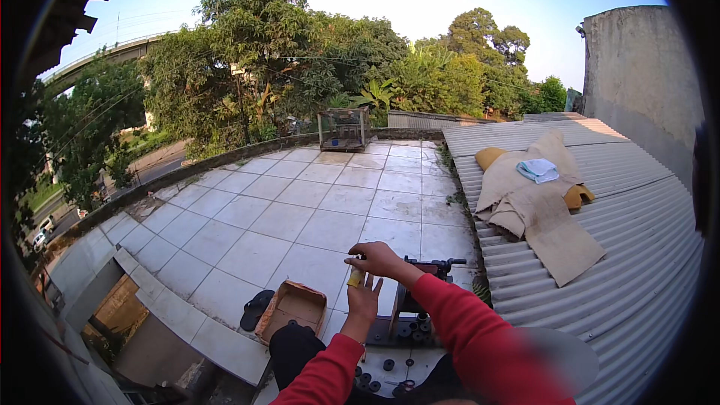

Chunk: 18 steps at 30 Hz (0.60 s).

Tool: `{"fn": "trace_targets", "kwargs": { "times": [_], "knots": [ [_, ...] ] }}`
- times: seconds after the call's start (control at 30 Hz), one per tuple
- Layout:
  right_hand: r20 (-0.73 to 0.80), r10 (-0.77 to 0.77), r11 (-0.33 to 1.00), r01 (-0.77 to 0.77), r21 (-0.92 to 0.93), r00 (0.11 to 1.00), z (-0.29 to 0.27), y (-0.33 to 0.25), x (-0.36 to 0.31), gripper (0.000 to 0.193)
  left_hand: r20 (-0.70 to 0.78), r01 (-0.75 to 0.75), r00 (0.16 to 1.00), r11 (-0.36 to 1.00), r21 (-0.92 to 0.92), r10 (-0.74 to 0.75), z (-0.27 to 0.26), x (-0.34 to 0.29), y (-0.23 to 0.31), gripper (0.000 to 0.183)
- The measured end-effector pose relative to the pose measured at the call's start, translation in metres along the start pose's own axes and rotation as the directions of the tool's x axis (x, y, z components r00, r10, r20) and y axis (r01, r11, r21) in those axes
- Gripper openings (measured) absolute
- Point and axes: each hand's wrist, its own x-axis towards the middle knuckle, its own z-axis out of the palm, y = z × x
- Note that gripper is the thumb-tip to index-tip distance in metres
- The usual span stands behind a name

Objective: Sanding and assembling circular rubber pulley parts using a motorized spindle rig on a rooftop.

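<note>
In front of me, above the tiles, my two hands meet at a small yellow, roughly cylindrical piece (355, 277). My left hand (363, 302) grips it from below with its thumb side, the other fingers pointing up. Just above it, the bent fingers of my right hand (379, 259) are pinched together at the top of the piece; what lies between them is too small to make out. Beyond my right forearm stands a dark metal machine with a handle (436, 266), partly hidden by the red sleeve. Several black round parts (406, 330) lie at its base.
An open cardboard box (298, 304) sits left of my hands, beside a black shoe-like item (256, 310). More black discs (366, 379) and scissors (403, 388) lie near my legs. A corrugated roof (630, 217) bearing beige cloth (517, 184) borders the right; a wire cage (343, 130) stands far off.
</note>
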Motion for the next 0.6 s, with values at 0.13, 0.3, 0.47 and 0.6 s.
{"fn": "trace_targets", "kwargs": {
  "times": [0.13, 0.3, 0.47, 0.6],
  "knots": [
    [-0.183, -0.006, 0.995, -0.013, -0.101, 0.983, 0.004, -0.001, -0.016, 0.045, -0.01, -0.104, 0.994, 0.994, 0.008, 0.105, 0.003, 0.004, 0.019, 0.055],
    [-0.193, -0.051, 0.992, 0.028, -0.121, 0.98, 0.005, 0.003, -0.018, 0.028, 0.006, -0.128, 0.992, 0.992, 0.016, 0.128, 0.005, 0.011, 0.04, 0.052],
    [-0.262, -0.062, 0.998, 0.056, -0.03, 0.963, 0.008, 0.019, -0.015, 0.028, -0.252, -0.062, 0.963, 0.988, 0.145, 0.098, 0.024, -0.002, 0.042, 0.05],
    [-0.288, -0.054, 0.997, 0.068, 0.037, 0.956, 0.001, 0.021, -0.016, 0.028, -0.061, -0.007, 0.998, 0.999, 0.04, 0.009, 0.01, 0.012, 0.047, 0.054]
  ]
}}
